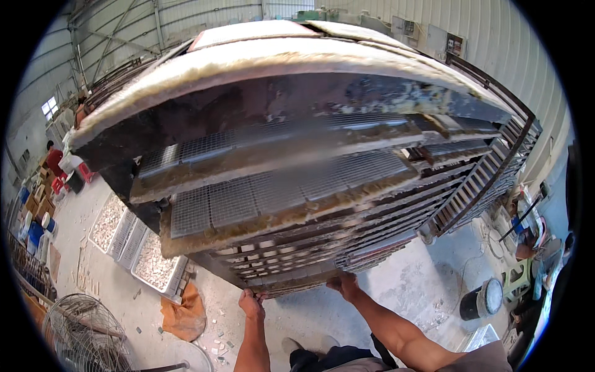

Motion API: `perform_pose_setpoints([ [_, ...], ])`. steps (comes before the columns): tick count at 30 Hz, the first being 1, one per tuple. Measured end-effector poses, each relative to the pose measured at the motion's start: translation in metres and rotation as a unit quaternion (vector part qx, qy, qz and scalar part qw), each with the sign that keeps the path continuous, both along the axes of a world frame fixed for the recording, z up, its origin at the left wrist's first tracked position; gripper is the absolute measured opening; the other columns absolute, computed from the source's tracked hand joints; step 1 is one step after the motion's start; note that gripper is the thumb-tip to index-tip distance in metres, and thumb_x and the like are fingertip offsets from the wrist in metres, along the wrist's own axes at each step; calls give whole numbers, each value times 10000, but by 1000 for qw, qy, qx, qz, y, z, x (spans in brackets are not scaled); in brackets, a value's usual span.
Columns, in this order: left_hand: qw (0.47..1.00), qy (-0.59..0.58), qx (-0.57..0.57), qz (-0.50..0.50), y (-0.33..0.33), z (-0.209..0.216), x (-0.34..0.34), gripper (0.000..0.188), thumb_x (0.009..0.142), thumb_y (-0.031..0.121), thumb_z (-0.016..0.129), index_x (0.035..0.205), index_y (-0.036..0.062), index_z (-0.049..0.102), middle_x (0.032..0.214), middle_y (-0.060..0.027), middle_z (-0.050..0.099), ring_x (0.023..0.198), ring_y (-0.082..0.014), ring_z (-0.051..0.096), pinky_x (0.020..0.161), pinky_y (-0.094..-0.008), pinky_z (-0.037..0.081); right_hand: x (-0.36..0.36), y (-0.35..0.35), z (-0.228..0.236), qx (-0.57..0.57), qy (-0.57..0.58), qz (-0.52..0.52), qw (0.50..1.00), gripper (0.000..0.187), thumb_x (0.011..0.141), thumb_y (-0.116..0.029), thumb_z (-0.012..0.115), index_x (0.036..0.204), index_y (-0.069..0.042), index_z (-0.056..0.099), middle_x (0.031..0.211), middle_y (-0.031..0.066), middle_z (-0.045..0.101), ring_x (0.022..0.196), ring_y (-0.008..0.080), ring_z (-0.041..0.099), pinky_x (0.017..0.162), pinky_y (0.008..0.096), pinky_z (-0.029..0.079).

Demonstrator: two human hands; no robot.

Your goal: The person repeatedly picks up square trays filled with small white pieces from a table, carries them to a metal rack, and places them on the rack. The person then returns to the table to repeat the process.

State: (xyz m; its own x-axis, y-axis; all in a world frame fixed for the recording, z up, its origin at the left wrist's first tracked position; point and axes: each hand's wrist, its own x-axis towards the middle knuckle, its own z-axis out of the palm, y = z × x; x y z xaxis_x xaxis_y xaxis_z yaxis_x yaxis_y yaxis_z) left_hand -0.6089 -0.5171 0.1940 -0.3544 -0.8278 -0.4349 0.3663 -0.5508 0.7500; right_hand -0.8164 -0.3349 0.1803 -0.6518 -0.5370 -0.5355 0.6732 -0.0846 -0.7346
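Observation:
In front of me stands a tall dark metal rack [204,105] with several levels. My left hand [251,304] is closed on the near left edge of a low board [300,283] near the rack's bottom. At the same board's right end my right hand [345,286] curls its fingers around the edge. Small tile-like pieces seem to cover this board, though its far side is hidden under the rack. Higher up, a thick-edged board [266,226] carrying gridded sheets juts toward me, and another gridded board [279,162] sits above it.
White crates of small pale pieces [155,263] stand at the left, by an orange cloth [184,312]. A wire-caged fan [87,328] is at lower left. To the right are a black bucket [482,300] and a green stool [516,279]. A person in red [54,159] is far left.

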Motion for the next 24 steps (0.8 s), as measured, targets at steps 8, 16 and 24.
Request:
perform_pose_setpoints([
  [8, 994, -89, 68, -13, 48, 32, 60, 576, 800, 399, 397, 1187, 5, 234, 1008, -177, 462, 718, -299, 553, 564, -333, 469, 4, 56, -11, 74, -31, 59, 995, 309, 779, -202, 445, 965, 43, 407, 785, 227, 543, 638, 317, 575, 538, 405, 508],
  [16, 972, -159, 137, 102, 130, -17, 149, 555, 795, 375, 399, 1175, 2, 242, 1019, -191, 459, 742, -309, 546, 575, -346, 464, 12, 272, -122, 466, 399, 611, 500, 322, 673, -422, 547, 783, -120, 565, 775, 3, 602, 698, 172, 579, 564, 292, 446],
  [24, 946, -170, 177, 212, 196, -36, 176, 521, 794, 353, 400, 1152, -2, 268, 1011, -195, 468, 754, -312, 542, 587, -356, 463, -2, 318, -174, 331, 558, 679, 343, 311, 578, -484, 564, 621, -176, 561, 638, 62, 558, 619, 253, 552, 505, 348, 426],
])
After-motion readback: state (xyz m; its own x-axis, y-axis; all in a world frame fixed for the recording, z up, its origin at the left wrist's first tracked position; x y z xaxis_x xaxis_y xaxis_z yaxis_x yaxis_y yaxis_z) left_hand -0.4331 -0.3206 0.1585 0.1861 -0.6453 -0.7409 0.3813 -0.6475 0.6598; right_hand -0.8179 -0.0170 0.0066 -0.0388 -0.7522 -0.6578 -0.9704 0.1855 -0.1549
